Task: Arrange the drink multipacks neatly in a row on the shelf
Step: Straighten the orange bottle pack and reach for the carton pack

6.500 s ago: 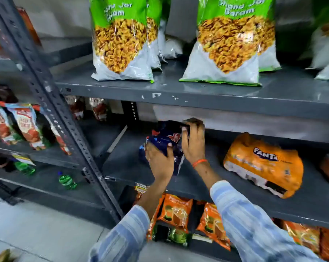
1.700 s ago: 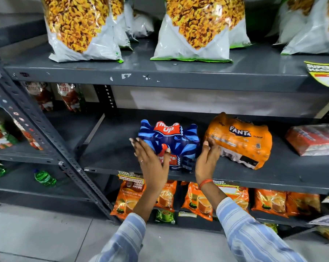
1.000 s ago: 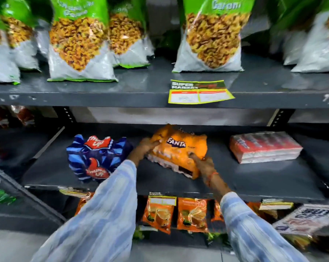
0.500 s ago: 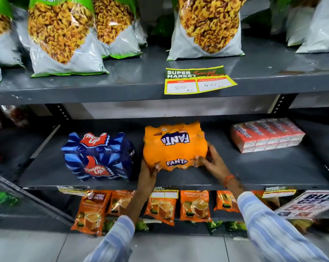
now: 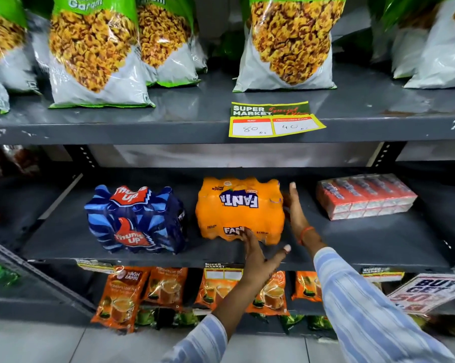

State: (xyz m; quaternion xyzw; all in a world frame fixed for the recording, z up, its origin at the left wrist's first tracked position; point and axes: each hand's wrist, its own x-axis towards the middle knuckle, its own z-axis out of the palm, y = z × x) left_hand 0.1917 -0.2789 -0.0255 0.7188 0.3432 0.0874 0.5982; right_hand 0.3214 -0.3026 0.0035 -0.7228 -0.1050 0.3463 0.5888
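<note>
Thums Up pack [image 5: 136,221] beside Fanta pack [image 5: 239,210]

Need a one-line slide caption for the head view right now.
Both open hands, left and right, square the orange Fanta multipack beside the blue Thums Up multipack.

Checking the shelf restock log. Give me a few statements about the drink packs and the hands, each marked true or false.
1. The Fanta pack stands right of the Thums Up pack. True.
2. The right hand lies flat against the Fanta pack's right side. True.
3. The red carton pack touches the Fanta pack. False: bare shelf separates them.
4. The left hand grips the Thums Up pack. False: its fingers touch the Fanta pack's front.
</note>
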